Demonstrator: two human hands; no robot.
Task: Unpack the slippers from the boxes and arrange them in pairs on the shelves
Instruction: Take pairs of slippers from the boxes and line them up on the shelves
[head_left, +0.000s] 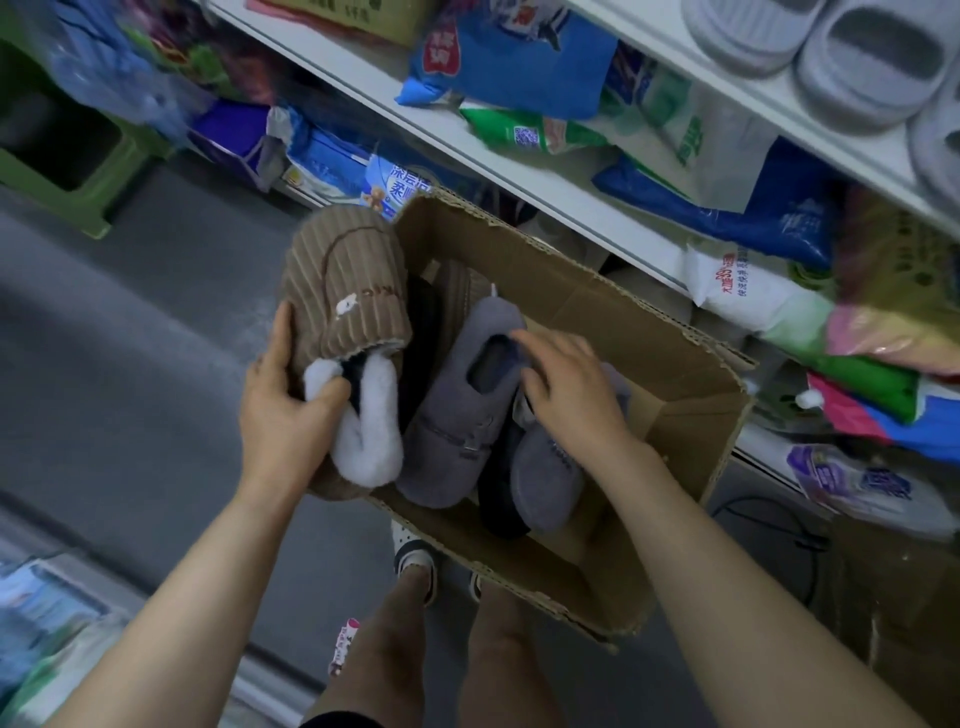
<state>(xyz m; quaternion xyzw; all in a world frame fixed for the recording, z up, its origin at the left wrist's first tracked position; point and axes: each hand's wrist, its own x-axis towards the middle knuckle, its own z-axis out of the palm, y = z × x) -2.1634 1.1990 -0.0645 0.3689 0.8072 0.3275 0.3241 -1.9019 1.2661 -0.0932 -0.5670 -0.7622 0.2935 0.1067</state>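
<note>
Detergent bags (511, 57) on shelving; green stool (67, 171).

Open-topped box (649, 332); slippers (457, 415) crowding inside

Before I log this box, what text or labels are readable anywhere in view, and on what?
"深层洁" over "柔": blue-and-white packet on the lower shelf behind the cardboard box.
"89": white bag right of the box; the other red print is blurred.
Brown corduroy slipper in the left hand: stitched letters, too blurred to read.
Grey slipper below the right hand: small mark, unreadable.
Red label on the blue bag, green bag with a QR code: blurred.
</note>
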